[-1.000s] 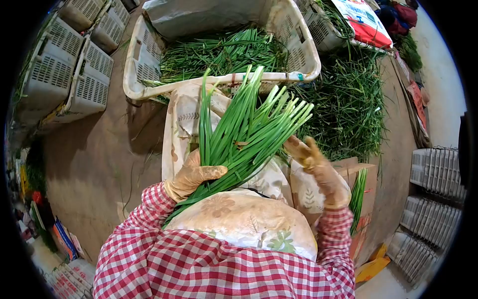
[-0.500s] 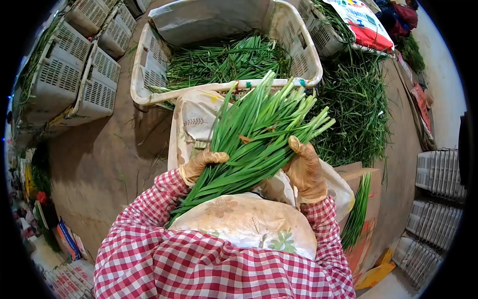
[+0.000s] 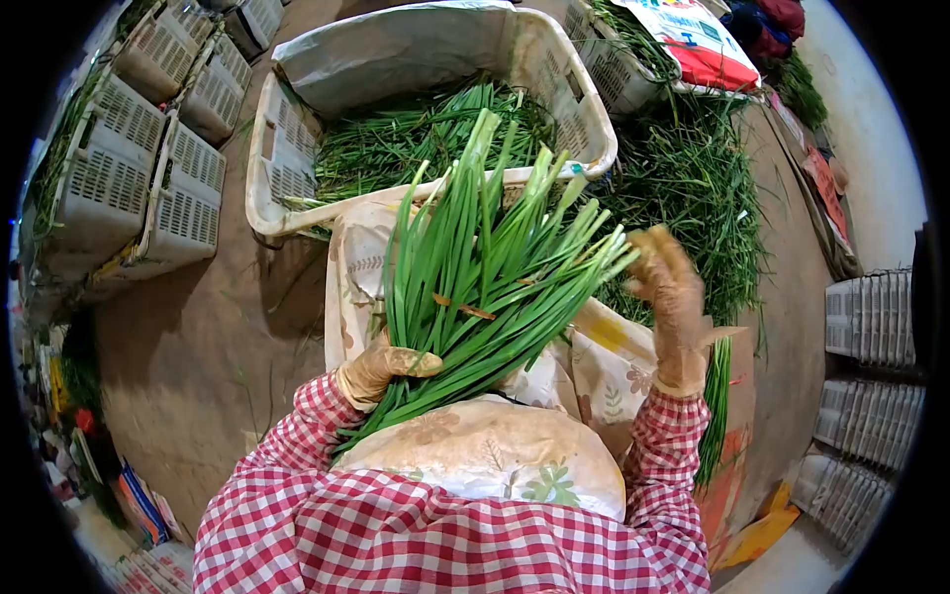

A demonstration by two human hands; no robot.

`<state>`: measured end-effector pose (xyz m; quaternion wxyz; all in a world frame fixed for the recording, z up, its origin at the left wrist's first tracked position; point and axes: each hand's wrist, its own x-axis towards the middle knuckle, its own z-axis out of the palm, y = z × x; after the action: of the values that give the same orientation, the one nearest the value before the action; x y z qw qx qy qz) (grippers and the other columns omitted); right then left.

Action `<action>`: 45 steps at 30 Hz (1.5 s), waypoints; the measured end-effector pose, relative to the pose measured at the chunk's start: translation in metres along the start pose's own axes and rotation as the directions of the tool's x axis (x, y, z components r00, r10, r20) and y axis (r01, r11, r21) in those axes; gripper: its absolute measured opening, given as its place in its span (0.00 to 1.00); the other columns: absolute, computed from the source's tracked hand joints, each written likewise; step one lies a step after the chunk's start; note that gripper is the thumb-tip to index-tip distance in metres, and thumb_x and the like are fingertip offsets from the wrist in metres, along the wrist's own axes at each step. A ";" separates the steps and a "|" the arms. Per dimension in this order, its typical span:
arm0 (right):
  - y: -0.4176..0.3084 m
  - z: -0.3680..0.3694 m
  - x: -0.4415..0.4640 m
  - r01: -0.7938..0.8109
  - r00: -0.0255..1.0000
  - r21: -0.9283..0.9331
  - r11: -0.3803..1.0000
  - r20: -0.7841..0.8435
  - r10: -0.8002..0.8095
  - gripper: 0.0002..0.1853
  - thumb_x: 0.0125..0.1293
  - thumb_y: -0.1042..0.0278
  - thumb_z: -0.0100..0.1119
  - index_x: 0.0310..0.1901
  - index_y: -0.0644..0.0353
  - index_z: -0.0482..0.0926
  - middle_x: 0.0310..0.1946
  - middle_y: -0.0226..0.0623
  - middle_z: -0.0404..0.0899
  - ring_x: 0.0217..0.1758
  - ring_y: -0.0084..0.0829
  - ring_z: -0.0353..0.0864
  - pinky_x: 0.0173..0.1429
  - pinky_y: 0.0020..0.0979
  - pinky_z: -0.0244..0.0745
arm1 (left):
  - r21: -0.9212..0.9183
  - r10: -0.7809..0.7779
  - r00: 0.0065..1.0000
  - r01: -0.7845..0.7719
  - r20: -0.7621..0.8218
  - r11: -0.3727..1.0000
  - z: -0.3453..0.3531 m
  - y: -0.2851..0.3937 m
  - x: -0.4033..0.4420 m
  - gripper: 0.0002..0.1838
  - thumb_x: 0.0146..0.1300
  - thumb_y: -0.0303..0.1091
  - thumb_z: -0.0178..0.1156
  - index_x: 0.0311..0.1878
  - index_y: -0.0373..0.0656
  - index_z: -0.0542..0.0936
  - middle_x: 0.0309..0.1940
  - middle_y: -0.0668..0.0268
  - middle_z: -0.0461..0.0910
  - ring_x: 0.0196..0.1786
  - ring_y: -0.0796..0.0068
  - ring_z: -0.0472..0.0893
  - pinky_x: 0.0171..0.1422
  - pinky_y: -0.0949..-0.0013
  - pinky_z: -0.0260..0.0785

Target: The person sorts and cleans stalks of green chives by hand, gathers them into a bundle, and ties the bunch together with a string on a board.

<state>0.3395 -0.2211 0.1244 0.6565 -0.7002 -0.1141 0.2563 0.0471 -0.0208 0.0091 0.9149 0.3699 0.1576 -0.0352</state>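
My left hand (image 3: 388,371), in a tan glove, is closed round the lower, leafy end of a bunch of garlic chives (image 3: 485,287). The bunch fans out above my lap, its pale stem ends pointing up and to the right. A brown withered leaf (image 3: 463,307) lies across the green blades. Off to the right, just beside the stem ends, my gloved right hand (image 3: 671,297) is raised with its fingers apart and somewhat blurred. It appears to hold nothing. Under the bunch, a patterned apron (image 3: 475,431) covers my lap.
A white plastic crate (image 3: 272,193) holding loose greens stands in front of me. To its right lies a heap of cut greens (image 3: 693,208). A smaller chive bundle (image 3: 714,411) rests on cardboard at my right. Stacked crates (image 3: 183,188) line the left; more crates (image 3: 871,317) stand far right.
My right hand has let go of the bunch and moved up and right. The chives have spread wider, while my left hand keeps its hold. The view has shifted slightly.
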 end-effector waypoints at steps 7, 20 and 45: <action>-0.034 0.037 -0.024 0.388 0.905 -0.212 0.897 0.273 -0.327 0.14 0.70 0.68 0.51 0.54 0.58 0.76 0.40 0.36 0.83 0.21 0.18 0.76 0.30 0.19 0.75 | 0.326 0.158 0.985 -0.128 -0.065 0.937 0.032 0.027 -0.005 0.37 0.55 0.33 0.66 0.67 0.44 0.61 0.58 0.63 0.70 0.59 0.73 0.70 0.64 0.65 0.65; -0.008 0.054 -0.025 0.564 0.825 -0.575 0.592 0.360 -0.436 0.17 0.55 0.74 0.64 0.47 0.57 0.77 0.38 0.40 0.81 0.38 0.37 0.81 0.41 0.32 0.76 | 0.723 0.442 0.897 -0.288 -0.026 0.628 -0.003 0.009 -0.010 0.36 0.57 0.31 0.65 0.66 0.39 0.59 0.55 0.55 0.71 0.50 0.68 0.77 0.51 0.68 0.72; 0.001 -0.019 0.082 0.118 0.820 -0.945 0.305 -0.081 -0.567 0.18 0.69 0.69 0.47 0.58 0.63 0.69 0.40 0.43 0.82 0.43 0.38 0.81 0.50 0.37 0.76 | 0.237 0.110 0.976 -0.062 -0.191 0.969 -0.040 -0.052 -0.060 0.41 0.64 0.44 0.58 0.72 0.44 0.47 0.54 0.43 0.70 0.51 0.57 0.76 0.63 0.65 0.62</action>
<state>0.4181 -0.1968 0.1064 0.2096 -0.9338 -0.2482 -0.1498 -0.0302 -0.0342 -0.0337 0.8458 0.4814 0.2285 0.0245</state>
